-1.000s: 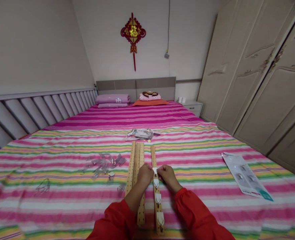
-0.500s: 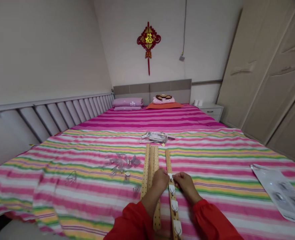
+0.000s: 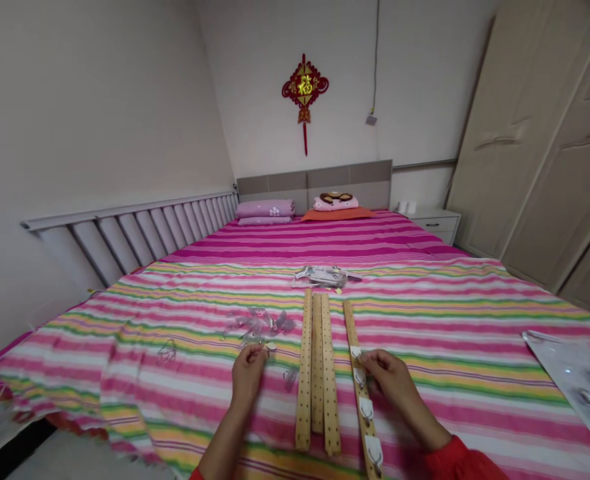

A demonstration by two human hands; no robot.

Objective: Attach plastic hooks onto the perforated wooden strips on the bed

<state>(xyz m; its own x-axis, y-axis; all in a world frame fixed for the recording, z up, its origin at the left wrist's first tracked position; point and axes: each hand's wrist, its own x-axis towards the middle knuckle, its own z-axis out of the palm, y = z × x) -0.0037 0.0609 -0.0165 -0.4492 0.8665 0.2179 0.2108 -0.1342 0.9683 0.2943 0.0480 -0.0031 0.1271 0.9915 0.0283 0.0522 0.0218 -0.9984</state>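
Note:
My left hand (image 3: pixel 248 375) is over the bedspread on the left, fingers pinched at the edge of a small loose white hook (image 3: pixel 271 346). My right hand (image 3: pixel 391 379) is closed at the strip's side, its fingertips on the uppermost white hook (image 3: pixel 356 351) there. That narrow wooden strip (image 3: pixel 349 323) lies lengthwise and carries several white hooks in a row, such as the nearest hook (image 3: pixel 373 450). Between my hands lie three more wooden strips with rows of small holes: a left strip (image 3: pixel 305 380), a middle strip (image 3: pixel 317 373) and a right strip (image 3: pixel 330 380).
Clear plastic wrappers (image 3: pixel 259 323) lie beyond my left hand, with a thin loop (image 3: pixel 167 351) farther left. A plastic package (image 3: pixel 325 276) is past the strips, and blister packaging (image 3: pixel 569 380) rests at right. The striped bedspread (image 3: pixel 449 333) reaches toward folded bedding (image 3: pixel 265 210).
My left hand has left the hook on the strip and moved left to the loose hook by the wrappers. My right hand stays at the uppermost hook. The view has shifted slightly.

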